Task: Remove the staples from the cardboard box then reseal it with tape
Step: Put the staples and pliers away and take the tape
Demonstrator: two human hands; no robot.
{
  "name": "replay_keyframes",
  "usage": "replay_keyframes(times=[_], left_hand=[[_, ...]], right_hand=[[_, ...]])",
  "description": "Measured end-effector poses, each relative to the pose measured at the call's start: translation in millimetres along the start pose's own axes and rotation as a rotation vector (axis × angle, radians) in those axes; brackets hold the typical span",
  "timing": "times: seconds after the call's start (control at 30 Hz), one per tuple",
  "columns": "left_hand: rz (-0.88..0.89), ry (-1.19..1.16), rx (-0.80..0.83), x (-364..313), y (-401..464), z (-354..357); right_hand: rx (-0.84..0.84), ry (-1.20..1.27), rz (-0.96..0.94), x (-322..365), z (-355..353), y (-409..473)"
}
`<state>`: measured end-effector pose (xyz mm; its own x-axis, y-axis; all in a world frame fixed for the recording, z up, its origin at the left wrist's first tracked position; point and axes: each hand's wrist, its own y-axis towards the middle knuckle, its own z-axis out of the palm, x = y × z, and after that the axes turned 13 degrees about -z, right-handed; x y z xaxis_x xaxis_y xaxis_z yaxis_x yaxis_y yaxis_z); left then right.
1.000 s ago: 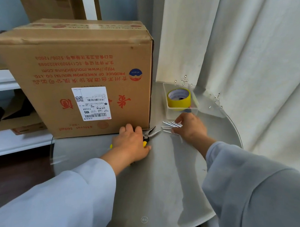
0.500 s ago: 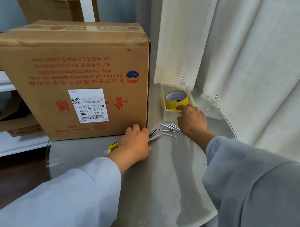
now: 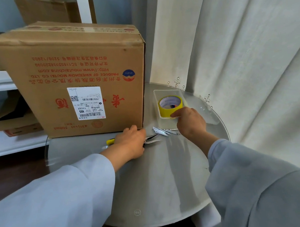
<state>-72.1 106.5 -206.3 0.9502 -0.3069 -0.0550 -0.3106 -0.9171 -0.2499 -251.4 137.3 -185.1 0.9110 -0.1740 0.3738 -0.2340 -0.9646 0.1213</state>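
The box (image 3: 80,79) stands at the surface's (image 3: 161,181) back-left edge. The left hand (image 3: 132,142) grips pliers (image 3: 150,139) beside it; the right hand (image 3: 189,120) pinches the tape (image 3: 169,105) in a tray (image 3: 161,92). Staples (image 3: 162,131) lie between the hands, bare surface nearer.

One cardboard box (image 3: 72,80) with one white label (image 3: 86,103); one roll of yellow tape (image 3: 170,105) in one clear tray (image 3: 162,94); one pair of pliers (image 3: 150,139); several loose staples (image 3: 163,131), count uncertain; two hands, left hand (image 3: 131,143) and right hand (image 3: 189,121).
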Motion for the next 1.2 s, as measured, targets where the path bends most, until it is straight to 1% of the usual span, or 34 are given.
replay_keyframes(times=[0.1, 0.17, 0.3, 0.33, 0.37, 0.47, 0.5, 0.6, 0.73, 0.93, 1.1, 1.2], left_hand=[[0.014, 0.017, 0.007, -0.4, -2.6, -1.9], [0.025, 0.029, 0.021, 0.2, -3.6, -3.7], [0.054, 0.046, 0.045, -0.4, -3.7, -10.3], [0.054, 0.027, 0.031, -1.9, -3.5, -12.1], [0.05, -0.003, 0.008, -4.2, -2.9, -13.2], [0.057, -0.097, -0.063, -14.6, 3.2, -13.1], [0.064, -0.112, -0.067, -17.9, 5.9, -12.2], [0.08, -0.125, -0.044, -25.2, 16.8, -7.9], [0.067, -0.131, -0.021, -27.9, 27.4, 0.7], [0.124, -0.147, -0.08, -28.9, 33.9, 3.8], [0.186, -0.172, -0.096, -32.8, 30.7, 7.2], [0.204, -0.206, -0.101, -35.7, 29.3, 11.1]], right_hand=[[0.012, -0.037, 0.0, 2.9, -1.9, -3.9], [-0.02, -0.051, -0.01, 4.4, -4.4, -6.7], [-0.251, -0.08, -0.067, 6.0, -9.6, -11.6], [-0.246, -0.12, -0.079, 6.5, -11.1, -12.8], [-0.202, -0.159, -0.087, 7.0, -11.5, -14.1], [-0.016, -0.256, -0.114, 5.9, -4.6, -19.0], [0.016, -0.29, -0.129, 3.9, -0.3, -19.9], [0.041, -0.365, -0.171, -4.5, 10.9, -18.1], [0.14, -0.403, -0.209, -15.2, 15.3, -13.2], [0.208, -0.477, -0.246, -20.9, 20.0, -8.0], [0.184, -0.402, -0.156, -13.2, 22.7, -4.1], [0.172, -0.317, -0.093, -8.6, 24.8, -1.2]])
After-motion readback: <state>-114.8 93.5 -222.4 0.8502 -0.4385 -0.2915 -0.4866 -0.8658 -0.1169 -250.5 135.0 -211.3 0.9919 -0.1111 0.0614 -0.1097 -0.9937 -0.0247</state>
